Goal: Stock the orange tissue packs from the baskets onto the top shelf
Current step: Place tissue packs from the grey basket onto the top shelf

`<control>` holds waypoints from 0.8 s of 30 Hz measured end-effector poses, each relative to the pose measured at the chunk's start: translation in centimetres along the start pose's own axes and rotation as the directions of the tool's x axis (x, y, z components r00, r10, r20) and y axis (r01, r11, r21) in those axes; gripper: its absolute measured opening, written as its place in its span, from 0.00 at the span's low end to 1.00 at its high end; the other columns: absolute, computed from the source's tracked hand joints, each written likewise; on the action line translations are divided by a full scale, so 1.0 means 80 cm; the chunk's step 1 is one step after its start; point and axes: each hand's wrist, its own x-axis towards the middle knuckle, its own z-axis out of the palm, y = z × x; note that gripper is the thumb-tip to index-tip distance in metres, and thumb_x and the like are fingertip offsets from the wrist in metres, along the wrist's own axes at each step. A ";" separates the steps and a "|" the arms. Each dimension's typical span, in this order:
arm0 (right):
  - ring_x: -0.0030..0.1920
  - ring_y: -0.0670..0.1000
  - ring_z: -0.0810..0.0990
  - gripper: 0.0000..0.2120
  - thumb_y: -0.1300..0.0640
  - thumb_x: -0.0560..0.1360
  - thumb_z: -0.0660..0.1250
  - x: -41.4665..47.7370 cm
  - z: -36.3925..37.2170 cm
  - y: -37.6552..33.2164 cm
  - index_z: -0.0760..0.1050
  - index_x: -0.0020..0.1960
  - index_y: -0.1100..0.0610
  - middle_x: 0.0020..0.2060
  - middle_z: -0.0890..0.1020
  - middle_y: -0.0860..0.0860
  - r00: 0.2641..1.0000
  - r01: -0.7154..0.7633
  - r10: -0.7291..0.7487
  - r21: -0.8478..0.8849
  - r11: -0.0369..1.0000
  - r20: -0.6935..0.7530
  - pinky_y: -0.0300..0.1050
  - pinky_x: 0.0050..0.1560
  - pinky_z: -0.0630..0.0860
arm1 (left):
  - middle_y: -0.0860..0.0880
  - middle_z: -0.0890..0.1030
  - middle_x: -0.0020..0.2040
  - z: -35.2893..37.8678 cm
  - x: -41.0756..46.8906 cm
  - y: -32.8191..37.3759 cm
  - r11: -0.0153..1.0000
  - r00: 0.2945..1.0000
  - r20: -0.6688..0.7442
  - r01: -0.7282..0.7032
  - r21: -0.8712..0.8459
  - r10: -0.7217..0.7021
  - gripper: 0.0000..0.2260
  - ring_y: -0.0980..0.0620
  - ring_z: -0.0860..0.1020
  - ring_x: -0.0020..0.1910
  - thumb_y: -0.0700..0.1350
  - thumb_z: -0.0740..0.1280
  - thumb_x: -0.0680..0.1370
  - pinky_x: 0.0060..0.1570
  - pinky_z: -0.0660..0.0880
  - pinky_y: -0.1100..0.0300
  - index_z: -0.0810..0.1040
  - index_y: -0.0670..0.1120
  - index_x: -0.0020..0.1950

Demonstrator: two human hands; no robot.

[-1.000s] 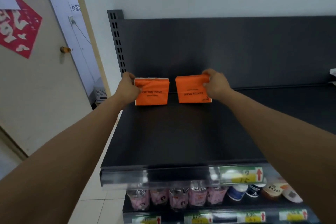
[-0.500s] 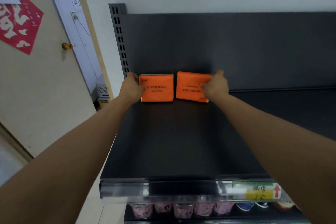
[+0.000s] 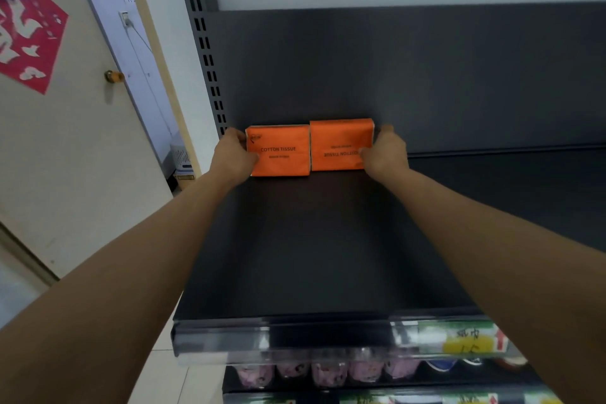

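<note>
Two orange tissue packs stand side by side, touching, at the back left of the dark top shelf (image 3: 311,239), against its back panel. My left hand (image 3: 231,154) grips the left pack (image 3: 282,151) by its left edge; its "COTTON TISSUE" print reads upright. My right hand (image 3: 383,152) grips the right pack (image 3: 339,141) by its right edge, thumb on its face; its print is upside down. No basket is in view.
The shelf's slotted upright (image 3: 206,59) rises just left of the packs. To the right the shelf runs on bare. Below the front rail with price tags (image 3: 465,338), pink cups (image 3: 328,371) line the lower shelf. A door (image 3: 65,141) stands at left.
Both hands carried the packs further back on the shelf and brought them together. The gap between the packs has closed and they now stand against the back panel.
</note>
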 end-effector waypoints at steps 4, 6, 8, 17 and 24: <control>0.61 0.59 0.74 0.21 0.63 0.77 0.63 -0.022 -0.021 0.011 0.63 0.69 0.63 0.64 0.71 0.61 0.998 0.056 -0.056 -0.016 0.998 -0.006 0.51 0.58 0.74 | 0.40 0.74 0.60 -0.009 -0.025 0.007 0.999 0.999 -0.048 0.008 0.035 -0.006 0.18 0.43 0.75 0.56 0.36 0.65 0.75 0.46 0.73 0.55 0.68 0.40 0.64; 0.62 0.58 0.74 0.20 0.62 0.78 0.63 -0.039 -0.035 0.015 0.64 0.68 0.64 0.64 0.72 0.61 0.995 0.097 -0.098 -0.018 0.995 -0.011 0.49 0.58 0.72 | 0.40 0.74 0.59 -0.016 -0.046 0.016 0.998 0.996 -0.083 -0.022 0.053 0.026 0.17 0.42 0.76 0.55 0.36 0.64 0.75 0.43 0.71 0.56 0.68 0.39 0.63; 0.62 0.57 0.74 0.20 0.62 0.78 0.63 -0.061 -0.053 0.019 0.65 0.68 0.64 0.64 0.73 0.60 0.990 0.141 -0.141 -0.010 0.990 -0.013 0.47 0.57 0.72 | 0.39 0.74 0.60 -0.023 -0.073 0.029 0.996 0.992 -0.098 -0.072 0.055 0.077 0.16 0.43 0.75 0.56 0.35 0.63 0.75 0.42 0.69 0.58 0.69 0.39 0.63; 0.62 0.55 0.74 0.18 0.57 0.78 0.63 -0.225 -0.170 0.086 0.70 0.67 0.60 0.63 0.75 0.57 0.946 0.324 -0.325 -0.040 0.945 -0.012 0.45 0.61 0.70 | 0.42 0.75 0.52 0.005 -0.271 0.129 0.907 0.907 -0.030 -0.420 0.002 0.420 0.14 0.49 0.72 0.49 0.36 0.65 0.74 0.48 0.69 0.61 0.72 0.38 0.59; 0.54 0.58 0.78 0.12 0.59 0.76 0.63 -0.350 -0.242 0.220 0.76 0.58 0.62 0.53 0.81 0.58 0.967 0.251 -0.253 -0.190 0.949 0.010 0.46 0.50 0.71 | 0.43 0.76 0.49 0.111 -0.468 0.140 0.829 0.765 0.333 -0.547 -0.115 0.551 0.11 0.48 0.74 0.45 0.37 0.67 0.74 0.47 0.71 0.58 0.75 0.39 0.56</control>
